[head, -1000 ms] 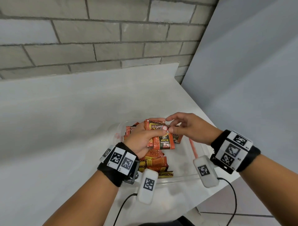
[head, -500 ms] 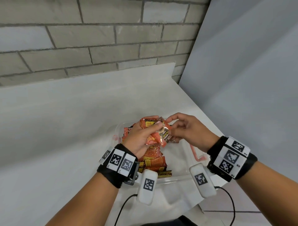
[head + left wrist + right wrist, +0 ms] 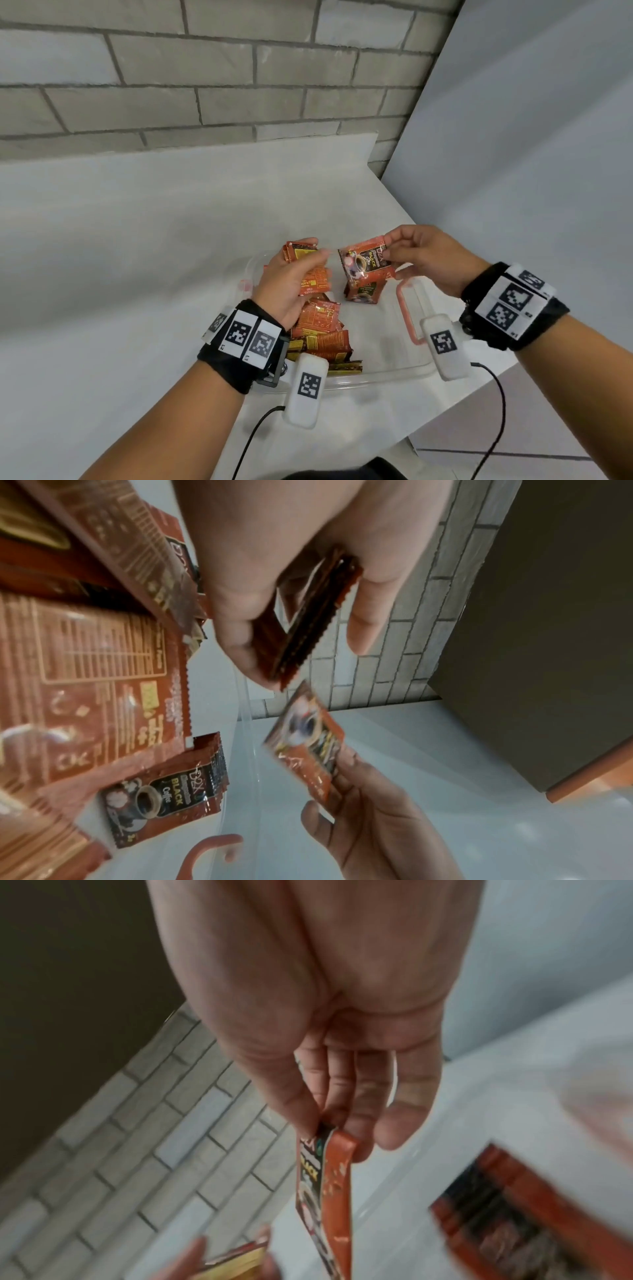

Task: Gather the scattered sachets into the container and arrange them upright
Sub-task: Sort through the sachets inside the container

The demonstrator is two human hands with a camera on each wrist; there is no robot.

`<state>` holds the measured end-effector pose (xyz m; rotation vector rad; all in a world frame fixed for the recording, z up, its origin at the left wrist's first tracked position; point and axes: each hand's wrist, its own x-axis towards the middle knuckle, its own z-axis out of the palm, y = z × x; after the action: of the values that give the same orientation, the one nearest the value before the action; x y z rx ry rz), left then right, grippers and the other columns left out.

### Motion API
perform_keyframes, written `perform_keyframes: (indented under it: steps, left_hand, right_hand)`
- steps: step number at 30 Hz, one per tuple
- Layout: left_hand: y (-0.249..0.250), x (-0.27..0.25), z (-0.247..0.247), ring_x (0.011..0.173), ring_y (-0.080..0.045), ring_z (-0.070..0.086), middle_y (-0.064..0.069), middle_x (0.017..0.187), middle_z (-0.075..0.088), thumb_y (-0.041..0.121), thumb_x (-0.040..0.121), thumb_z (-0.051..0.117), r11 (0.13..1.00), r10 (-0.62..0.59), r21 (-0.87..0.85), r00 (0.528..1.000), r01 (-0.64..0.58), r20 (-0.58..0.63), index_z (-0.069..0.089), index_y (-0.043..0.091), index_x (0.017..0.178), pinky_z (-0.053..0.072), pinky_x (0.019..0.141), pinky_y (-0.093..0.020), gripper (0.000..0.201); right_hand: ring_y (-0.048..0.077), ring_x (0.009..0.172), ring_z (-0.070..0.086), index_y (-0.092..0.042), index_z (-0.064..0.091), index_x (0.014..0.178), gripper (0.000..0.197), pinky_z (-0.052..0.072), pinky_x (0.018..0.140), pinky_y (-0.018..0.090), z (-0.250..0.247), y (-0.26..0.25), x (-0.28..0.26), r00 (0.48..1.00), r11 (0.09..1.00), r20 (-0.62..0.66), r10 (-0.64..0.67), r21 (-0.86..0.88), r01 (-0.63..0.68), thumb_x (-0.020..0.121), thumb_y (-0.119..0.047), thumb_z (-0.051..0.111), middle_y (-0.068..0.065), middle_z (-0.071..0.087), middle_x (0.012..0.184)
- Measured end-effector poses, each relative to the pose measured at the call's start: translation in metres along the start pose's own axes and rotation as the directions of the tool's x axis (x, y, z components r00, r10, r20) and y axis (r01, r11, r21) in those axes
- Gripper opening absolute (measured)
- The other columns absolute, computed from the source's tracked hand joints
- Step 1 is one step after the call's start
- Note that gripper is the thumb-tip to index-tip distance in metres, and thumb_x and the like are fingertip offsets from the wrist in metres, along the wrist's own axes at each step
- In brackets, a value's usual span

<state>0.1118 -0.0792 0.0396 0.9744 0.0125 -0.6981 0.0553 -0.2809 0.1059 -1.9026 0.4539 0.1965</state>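
Pinching one sachet (image 3: 365, 263), right hand (image 3: 431, 258); left hand (image 3: 291, 284) grips sachet stack (image 3: 308, 274) over container (image 3: 376, 373).

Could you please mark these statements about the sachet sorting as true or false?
1. The right hand pinches a single coffee sachet. True.
2. The left hand is empty. False: it grips a small stack of sachets.
3. Both hands are over the clear container. True.
4. The container holds no sachets. False: several lie inside.
5. The counter meets a brick wall. True.
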Motion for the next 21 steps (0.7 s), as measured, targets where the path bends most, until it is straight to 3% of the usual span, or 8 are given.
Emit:
perform_keyframes:
  steps: [3,5,7,12,14,16,18,21]
  left_hand:
    - [-0.001,0.003,-0.005,0.078,-0.026,0.06,-0.009,0.084,0.061,0.011,0.083,0.069,0.999,-0.029,0.013,0.997,0.03,-0.064,0.061,0.015,0.102,0.047,0.083,-0.044,0.021]
    - [-0.001,0.004,-0.004,0.078,-0.026,0.059,-0.009,0.084,0.061,0.011,0.082,0.069,0.999,-0.037,0.032,0.997,0.039,-0.068,0.061,0.016,0.103,0.046,0.082,-0.044,0.023]
    - [0.0,0.003,-0.003,0.076,-0.025,0.059,-0.009,0.083,0.06,0.01,0.083,0.068,0.999,-0.035,0.035,0.997,0.038,-0.07,0.061,0.015,0.104,0.045,0.08,-0.043,0.023]
    - [0.001,0.002,-0.006,0.078,-0.026,0.06,-0.01,0.087,0.061,0.01,0.085,0.067,0.998,-0.05,0.039,0.997,0.052,-0.061,0.061,0.016,0.104,0.046,0.087,-0.048,0.021]
    - [0.002,0.002,-0.007,0.081,-0.027,0.061,-0.011,0.09,0.061,0.011,0.085,0.067,0.998,-0.049,0.045,0.997,0.052,-0.06,0.062,0.016,0.105,0.046,0.091,-0.05,0.022]
    - [0.003,0.002,-0.008,0.082,-0.027,0.061,-0.011,0.091,0.061,0.011,0.084,0.067,0.997,-0.049,0.048,0.997,0.052,-0.062,0.062,0.016,0.104,0.045,0.094,-0.051,0.021]
    - [0.003,0.002,-0.008,0.083,-0.027,0.062,-0.011,0.092,0.062,0.011,0.084,0.067,0.997,-0.051,0.051,0.997,0.054,-0.06,0.062,0.016,0.104,0.046,0.094,-0.051,0.021]
    - [0.003,0.002,-0.007,0.08,-0.026,0.062,-0.011,0.091,0.062,0.011,0.085,0.067,0.997,-0.053,0.05,0.997,0.056,-0.056,0.062,0.016,0.104,0.047,0.089,-0.047,0.02]
  right_hand:
    - [0.013,0.069,0.061,-0.009,0.067,0.089,0.006,0.05,0.069,0.025,-0.005,0.001,0.014,0.999,0.865,0.034,-0.015,-0.501,0.03,0.084,-0.007,0.066,0.006,0.07,0.081]
    - [0.006,0.07,0.059,-0.013,0.068,0.092,0.008,0.043,0.06,0.01,0.005,0.005,0.02,0.99,0.679,0.13,0.063,-0.733,0.053,0.084,-0.012,0.065,-0.006,0.066,0.079]
    - [0.008,0.072,0.057,-0.016,0.069,0.095,0.015,0.038,0.055,0.01,0.017,0.011,0.026,0.977,0.528,0.181,0.113,-0.844,0.096,0.085,-0.011,0.06,-0.008,0.063,0.081]
    - [0.014,0.084,0.055,-0.019,0.069,0.102,0.021,0.04,0.06,0.018,0.029,0.017,0.038,0.959,0.296,0.222,0.178,-0.941,0.163,0.086,-0.011,0.058,-0.002,0.065,0.099]
    - [0.016,0.088,0.058,-0.02,0.07,0.102,0.021,0.04,0.064,0.02,0.031,0.017,0.04,0.955,0.267,0.236,0.179,-0.946,0.183,0.086,-0.011,0.059,-0.003,0.065,0.102]
    - [0.016,0.083,0.055,-0.021,0.071,0.102,0.022,0.035,0.057,0.017,0.033,0.018,0.041,0.956,0.238,0.244,0.165,-0.95,0.201,0.086,-0.011,0.058,-0.005,0.062,0.096]
    - [0.015,0.079,0.051,-0.023,0.07,0.102,0.023,0.031,0.052,0.016,0.035,0.019,0.041,0.959,0.204,0.243,0.147,-0.956,0.211,0.087,-0.011,0.057,-0.006,0.055,0.089]
    - [0.02,0.084,0.056,-0.024,0.069,0.103,0.025,0.036,0.057,0.021,0.035,0.018,0.043,0.962,0.179,0.242,0.13,-0.96,0.217,0.087,-0.01,0.055,-0.002,0.055,0.092]
